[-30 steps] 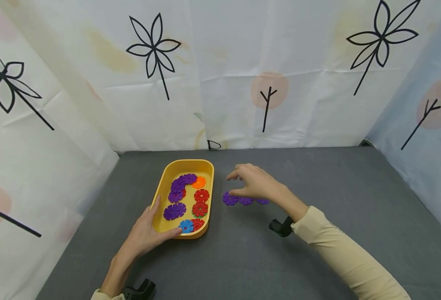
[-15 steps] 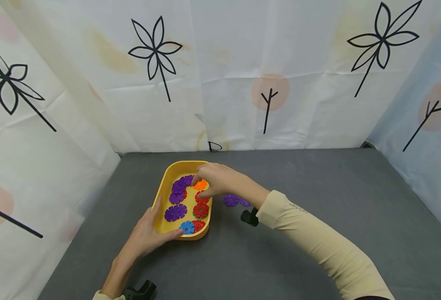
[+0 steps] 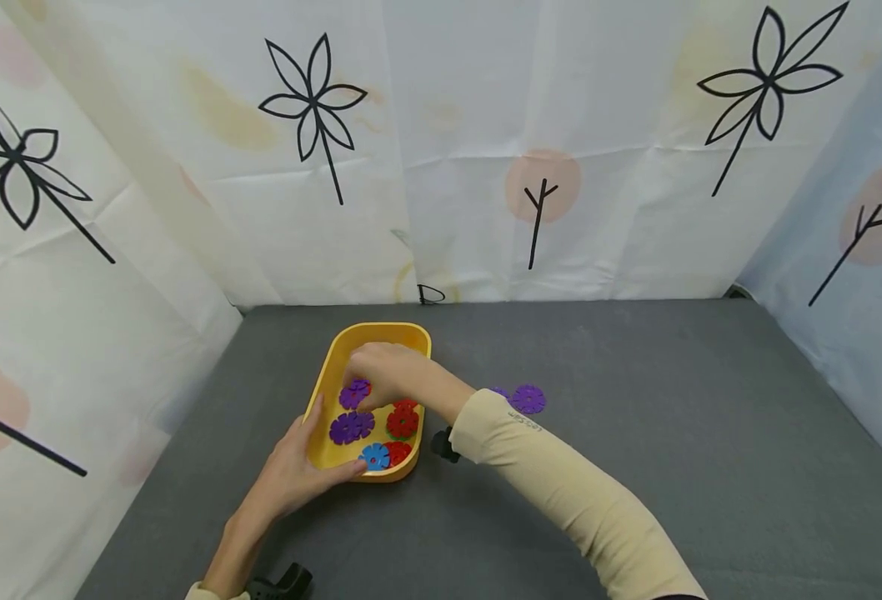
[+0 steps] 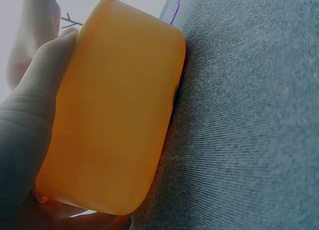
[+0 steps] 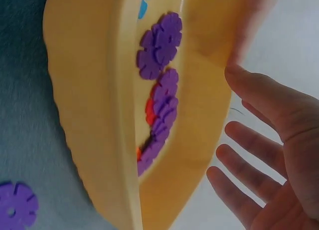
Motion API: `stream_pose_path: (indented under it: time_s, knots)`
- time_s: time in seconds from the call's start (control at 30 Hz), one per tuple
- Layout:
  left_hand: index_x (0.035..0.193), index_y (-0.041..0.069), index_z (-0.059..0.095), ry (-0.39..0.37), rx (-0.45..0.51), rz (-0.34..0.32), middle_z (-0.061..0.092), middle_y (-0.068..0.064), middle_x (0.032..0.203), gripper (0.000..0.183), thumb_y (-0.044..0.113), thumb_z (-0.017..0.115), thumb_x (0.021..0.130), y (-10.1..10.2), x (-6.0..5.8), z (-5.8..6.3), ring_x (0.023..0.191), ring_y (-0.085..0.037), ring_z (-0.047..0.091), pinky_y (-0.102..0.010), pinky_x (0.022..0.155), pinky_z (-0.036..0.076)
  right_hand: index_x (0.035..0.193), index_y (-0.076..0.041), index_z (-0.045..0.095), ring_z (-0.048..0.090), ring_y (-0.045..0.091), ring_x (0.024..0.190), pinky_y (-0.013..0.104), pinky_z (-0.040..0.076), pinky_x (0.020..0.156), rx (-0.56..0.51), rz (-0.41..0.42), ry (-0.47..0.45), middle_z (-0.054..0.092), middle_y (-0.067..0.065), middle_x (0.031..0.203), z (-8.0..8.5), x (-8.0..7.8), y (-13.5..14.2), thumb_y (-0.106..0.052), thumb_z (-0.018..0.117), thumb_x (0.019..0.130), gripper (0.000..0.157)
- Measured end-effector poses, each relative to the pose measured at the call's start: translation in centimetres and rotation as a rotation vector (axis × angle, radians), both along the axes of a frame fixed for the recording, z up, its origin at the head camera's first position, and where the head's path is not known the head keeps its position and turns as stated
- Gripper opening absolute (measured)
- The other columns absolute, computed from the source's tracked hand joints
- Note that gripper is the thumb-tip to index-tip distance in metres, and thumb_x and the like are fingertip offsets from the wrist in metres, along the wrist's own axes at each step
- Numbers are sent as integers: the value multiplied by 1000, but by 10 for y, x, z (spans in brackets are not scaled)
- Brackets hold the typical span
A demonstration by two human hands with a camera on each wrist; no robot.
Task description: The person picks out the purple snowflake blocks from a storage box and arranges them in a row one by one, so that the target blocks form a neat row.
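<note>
My left hand (image 3: 298, 467) grips the yellow plastic tray (image 3: 416, 467) at its near left corner, thumb on the near rim and fingers along the left side. In the left wrist view the thumb (image 4: 45, 75) lies against the tray's outer wall. My right hand (image 3: 388, 375) is over the tray, fingers reaching down and covering some pieces. The right wrist view shows its fingers (image 5: 249, 145) loosely spread with nothing between them. Inside lie purple flower-shaped pieces (image 5: 162, 45), red flower pieces (image 3: 402, 423) and a blue flower piece (image 3: 375, 456).
A purple flower piece (image 3: 528, 399) lies on the grey tabletop (image 3: 636, 375) right of the tray, another partly hidden beside the right sleeve (image 3: 531, 450). A white patterned cloth (image 3: 441, 125) hangs behind and along the sides.
My right hand has moved left from above the purple pieces on the table, past the tray's right rim, and over the tray's interior. My left hand keeps its grip on the tray.
</note>
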State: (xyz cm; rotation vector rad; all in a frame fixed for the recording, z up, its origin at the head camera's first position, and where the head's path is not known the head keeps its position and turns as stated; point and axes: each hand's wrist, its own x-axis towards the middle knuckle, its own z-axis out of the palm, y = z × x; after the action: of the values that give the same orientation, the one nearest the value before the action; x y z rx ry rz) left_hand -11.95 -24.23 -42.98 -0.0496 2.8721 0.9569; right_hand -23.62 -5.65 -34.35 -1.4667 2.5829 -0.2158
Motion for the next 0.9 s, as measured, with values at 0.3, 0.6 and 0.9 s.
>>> stream_pose_path:
  time_s: [0.3, 0.6, 0.9]
  knots:
    - [166, 16, 6, 7, 0, -1, 44, -20, 147, 126, 65, 80, 76, 0, 2, 3, 119, -29, 56, -51, 100, 49, 115, -15, 79, 65, 10, 93, 19, 53, 82, 31, -40, -49, 78, -2, 109, -14, -4, -22, -34, 84, 86, 35]
    - [166, 17, 6, -6, 13, 3, 40, -21, 150, 126, 64, 81, 77, 1, 1, 1, 122, -30, 56, -54, 104, 48, 119, -15, 77, 67, 10, 97, 21, 55, 85, 0, -188, -144, 77, -1, 113, -25, -3, -31, -33, 85, 84, 40]
    - [166, 19, 5, -5, 13, 2, 40, -21, 150, 126, 65, 80, 76, 1, 1, 0, 122, -31, 55, -56, 104, 48, 124, -18, 75, 66, 12, 109, 24, 54, 95, 52, -231, -187, 72, -2, 121, -18, 1, -36, -33, 84, 86, 42]
